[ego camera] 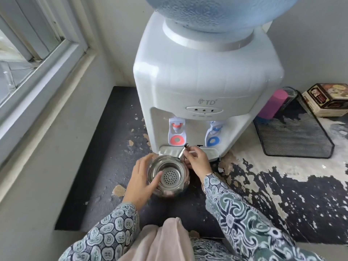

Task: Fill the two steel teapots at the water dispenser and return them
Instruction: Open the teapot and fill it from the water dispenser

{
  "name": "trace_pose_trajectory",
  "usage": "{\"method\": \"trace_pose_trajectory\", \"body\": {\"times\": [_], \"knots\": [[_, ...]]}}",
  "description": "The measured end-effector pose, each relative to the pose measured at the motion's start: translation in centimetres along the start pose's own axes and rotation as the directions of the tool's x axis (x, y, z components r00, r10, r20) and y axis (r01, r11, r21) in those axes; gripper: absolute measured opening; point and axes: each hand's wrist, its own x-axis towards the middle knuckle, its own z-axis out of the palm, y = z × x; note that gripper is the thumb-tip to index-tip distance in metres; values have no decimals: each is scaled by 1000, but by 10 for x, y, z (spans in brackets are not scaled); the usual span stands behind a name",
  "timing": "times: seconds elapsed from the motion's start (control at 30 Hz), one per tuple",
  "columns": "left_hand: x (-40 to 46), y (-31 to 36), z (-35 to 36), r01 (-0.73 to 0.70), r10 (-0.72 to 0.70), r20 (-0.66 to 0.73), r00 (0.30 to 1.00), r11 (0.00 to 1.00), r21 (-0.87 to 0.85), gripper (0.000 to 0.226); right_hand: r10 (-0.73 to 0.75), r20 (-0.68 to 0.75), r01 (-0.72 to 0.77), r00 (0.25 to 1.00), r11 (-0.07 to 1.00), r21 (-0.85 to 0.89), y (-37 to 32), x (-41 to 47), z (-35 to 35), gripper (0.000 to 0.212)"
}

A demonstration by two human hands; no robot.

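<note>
One steel teapot [170,178] stands on the dark worn counter just in front of the white water dispenser [203,78]. Its lid [182,152] is tipped up, showing the perforated strainer inside. My left hand [140,183] holds the pot's left side, thumb over the rim. My right hand [197,162] grips the raised lid at the pot's far right side. The dispenser's red tap [176,129] and blue tap [214,130] hang above the drip tray [169,150], beyond the pot. No second teapot is in view.
A blue water bottle [216,12] tops the dispenser. To the right lie a black mesh tray [297,136], a pink bottle [273,106] and a printed tin box [329,99]. A window frame [37,53] and wall close off the left side.
</note>
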Motion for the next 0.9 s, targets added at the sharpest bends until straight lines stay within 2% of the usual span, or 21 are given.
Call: {"method": "trace_pose_trajectory", "body": {"times": [0.07, 0.17, 0.23, 0.33, 0.47, 0.53, 0.6, 0.67, 0.8, 0.9], "knots": [[16, 5, -2, 20, -20, 83, 996, 1000, -1, 49, -26, 100, 29, 995, 999, -28, -6, 5, 1, 5], [39, 13, 0, 141, -146, 174, 974, 989, 41, 39, -44, 182, 54, 982, 997, -50, -15, -4, -4, 19], [46, 15, 1, 240, -248, 166, 954, 968, 67, 30, -62, 149, 75, 987, 994, -85, -13, -18, -9, 25], [43, 17, 2, 347, -361, 181, 915, 932, 108, 29, -65, 113, 80, 991, 988, -134, 0, -47, -13, 28], [36, 23, 6, 458, -474, 271, 838, 880, 122, 32, 40, 212, -32, 977, 999, -42, 27, -67, -15, 42], [33, 26, 7, 532, -510, 363, 779, 845, 46, 35, 61, 191, -74, 980, 995, 61, 30, -69, -20, 43], [28, 24, 8, 602, -520, 484, 704, 799, -16, 47, 59, 140, -74, 988, 992, 106, 29, -69, -26, 36], [23, 18, 9, 617, -501, 554, 664, 786, -29, 62, 41, 135, -57, 990, 992, 111, 28, -69, -30, 30], [21, 19, 12, 613, -462, 572, 678, 785, -93, 79, -25, 103, 13, 994, 994, 113, 26, -71, -31, 25], [15, 30, 10, 547, -359, 590, 723, 820, -171, 77, -2, 71, -13, 997, 978, 210, 12, -67, -32, 30]]}}
